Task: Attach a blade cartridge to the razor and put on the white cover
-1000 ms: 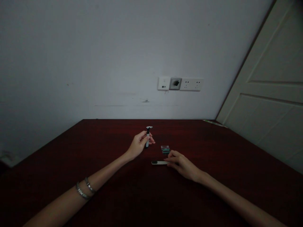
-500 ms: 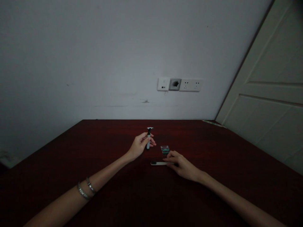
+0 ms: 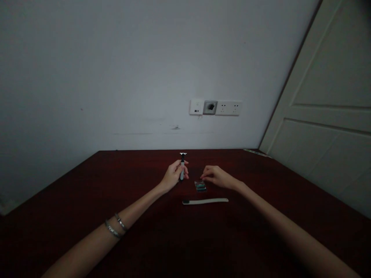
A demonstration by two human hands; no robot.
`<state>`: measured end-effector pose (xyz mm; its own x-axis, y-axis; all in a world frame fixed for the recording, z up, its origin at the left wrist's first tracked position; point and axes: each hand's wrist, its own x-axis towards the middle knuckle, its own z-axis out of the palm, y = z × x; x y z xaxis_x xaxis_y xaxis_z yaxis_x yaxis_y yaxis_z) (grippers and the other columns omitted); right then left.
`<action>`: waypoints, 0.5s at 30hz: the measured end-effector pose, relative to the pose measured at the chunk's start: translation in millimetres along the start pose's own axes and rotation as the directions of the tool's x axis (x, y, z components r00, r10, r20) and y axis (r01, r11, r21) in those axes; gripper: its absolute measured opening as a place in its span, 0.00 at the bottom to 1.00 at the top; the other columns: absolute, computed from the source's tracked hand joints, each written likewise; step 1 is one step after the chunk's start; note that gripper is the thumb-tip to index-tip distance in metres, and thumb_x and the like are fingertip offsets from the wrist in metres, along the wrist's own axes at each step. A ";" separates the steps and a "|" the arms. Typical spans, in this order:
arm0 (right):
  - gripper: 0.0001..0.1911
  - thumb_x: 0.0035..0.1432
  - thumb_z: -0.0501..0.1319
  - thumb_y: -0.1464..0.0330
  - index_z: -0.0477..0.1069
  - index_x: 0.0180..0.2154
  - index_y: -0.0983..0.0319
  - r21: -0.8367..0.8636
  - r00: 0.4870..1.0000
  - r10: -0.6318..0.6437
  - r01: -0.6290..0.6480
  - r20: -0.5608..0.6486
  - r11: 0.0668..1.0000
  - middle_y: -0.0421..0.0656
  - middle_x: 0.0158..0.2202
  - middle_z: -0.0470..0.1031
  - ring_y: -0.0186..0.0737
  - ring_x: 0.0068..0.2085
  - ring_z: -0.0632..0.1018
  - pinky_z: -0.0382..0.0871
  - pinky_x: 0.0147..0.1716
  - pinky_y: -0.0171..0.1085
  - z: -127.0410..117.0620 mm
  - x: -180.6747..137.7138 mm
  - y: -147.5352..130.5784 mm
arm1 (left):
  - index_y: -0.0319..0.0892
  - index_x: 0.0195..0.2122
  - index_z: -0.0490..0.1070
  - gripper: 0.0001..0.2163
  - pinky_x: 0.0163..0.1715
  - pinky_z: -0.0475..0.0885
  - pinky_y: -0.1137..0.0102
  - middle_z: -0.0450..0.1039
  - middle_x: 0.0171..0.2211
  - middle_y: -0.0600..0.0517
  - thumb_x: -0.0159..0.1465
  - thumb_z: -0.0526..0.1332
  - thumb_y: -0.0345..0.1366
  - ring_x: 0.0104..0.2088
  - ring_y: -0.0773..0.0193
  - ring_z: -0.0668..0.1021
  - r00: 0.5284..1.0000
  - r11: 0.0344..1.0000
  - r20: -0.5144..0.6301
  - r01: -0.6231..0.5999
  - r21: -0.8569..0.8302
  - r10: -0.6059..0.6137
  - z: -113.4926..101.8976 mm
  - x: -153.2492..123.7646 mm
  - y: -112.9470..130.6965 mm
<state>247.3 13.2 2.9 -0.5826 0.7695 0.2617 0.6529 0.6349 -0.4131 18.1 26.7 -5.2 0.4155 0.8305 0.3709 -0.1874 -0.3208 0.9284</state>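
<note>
My left hand [image 3: 173, 175] is closed round a razor handle [image 3: 182, 166], holding it upright with its head at the top. My right hand [image 3: 216, 177] hovers just right of a small clear teal cartridge pack [image 3: 200, 185] lying on the dark red table [image 3: 87, 200]; its fingers are curled, with the tips close to the pack, and I cannot see anything in them. A long pale flat stick with a dark end [image 3: 205, 201] lies alone on the table in front of the pack.
The table meets a white wall with a row of sockets [image 3: 215, 107]. A pale door [image 3: 327, 116] stands at the right. Two metal bangles [image 3: 115, 227] circle my left wrist.
My right hand has lifted off the pale stick and moved up and away to beside the cartridge pack. The stick now lies fully in sight. The left hand still holds the razor upright.
</note>
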 end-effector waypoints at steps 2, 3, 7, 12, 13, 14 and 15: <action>0.10 0.56 0.57 0.67 0.77 0.34 0.63 0.001 1.000 0.016 -0.016 0.024 1.000 0.45 0.34 0.70 0.36 0.34 0.72 0.65 0.36 0.35 7.4 -0.6 5.4 | 0.37 0.40 0.63 0.14 0.22 0.68 0.74 0.66 0.23 0.56 0.60 0.55 0.43 0.20 0.71 0.72 1.000 1.000 -0.008 -0.016 0.019 0.017 1.1 4.7 -4.5; 0.10 0.56 0.57 0.67 0.76 0.34 0.63 0.002 0.999 0.030 -0.030 0.030 1.000 0.45 0.34 0.70 0.36 0.34 0.72 0.65 0.35 0.35 11.4 -2.0 7.1 | 0.37 0.39 0.63 0.14 0.22 0.68 0.73 0.65 0.23 0.57 0.60 0.55 0.43 0.19 0.72 0.71 1.000 1.000 -0.014 -0.020 0.014 0.021 1.5 6.2 -6.8; 0.10 0.57 0.57 0.66 0.76 0.34 0.62 -0.001 0.997 0.075 -0.075 0.031 0.997 0.44 0.35 0.70 0.36 0.34 0.72 0.64 0.35 0.34 23.0 -7.7 9.4 | 0.37 0.38 0.62 0.13 0.22 0.69 0.73 0.61 0.22 0.59 0.59 0.55 0.42 0.19 0.74 0.68 0.998 0.999 -0.057 -0.008 -0.032 0.006 2.3 6.9 -13.7; 0.10 0.57 0.57 0.64 0.76 0.34 0.60 -0.055 0.997 0.067 -0.066 0.024 0.996 0.44 0.36 0.70 0.37 0.37 0.71 0.64 0.36 0.35 24.8 -7.5 7.6 | 0.37 0.36 0.62 0.12 0.21 0.69 0.74 0.60 0.21 0.59 0.59 0.55 0.42 0.19 0.74 0.65 0.996 0.998 -0.078 0.041 -0.041 -0.044 1.8 2.0 -19.6; 0.10 0.56 0.57 0.64 0.76 0.35 0.60 -0.072 0.997 0.067 -0.064 0.031 0.995 0.44 0.37 0.70 0.38 0.38 0.71 0.64 0.36 0.35 24.6 -7.1 6.7 | 0.37 0.36 0.62 0.12 0.21 0.69 0.74 0.60 0.21 0.59 0.59 0.55 0.42 0.19 0.74 0.65 0.995 0.998 -0.080 0.050 -0.040 -0.053 2.0 1.0 -20.7; 0.10 0.56 0.57 0.64 0.76 0.35 0.60 -0.089 0.997 0.066 -0.062 0.037 0.994 0.44 0.37 0.70 0.38 0.39 0.71 0.64 0.36 0.35 24.6 -6.7 5.7 | 0.37 0.36 0.62 0.12 0.21 0.69 0.74 0.60 0.21 0.59 0.59 0.55 0.42 0.19 0.74 0.65 0.995 0.998 -0.081 0.058 -0.040 -0.061 2.2 0.1 -21.6; 0.10 0.56 0.57 0.65 0.76 0.35 0.60 -0.107 0.997 0.063 -0.058 0.046 0.993 0.44 0.38 0.70 0.39 0.39 0.71 0.64 0.36 0.35 24.8 -6.4 4.5 | 0.37 0.36 0.62 0.12 0.21 0.69 0.74 0.60 0.21 0.59 0.59 0.56 0.41 0.19 0.74 0.65 0.994 0.997 -0.081 0.064 -0.038 -0.067 2.7 -0.7 -22.3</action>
<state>241.9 9.4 -22.2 -0.5615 0.8042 0.1949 0.7337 0.5927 -0.3322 24.4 32.0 -26.2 0.3541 0.8842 0.3046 -0.1943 -0.2490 0.9488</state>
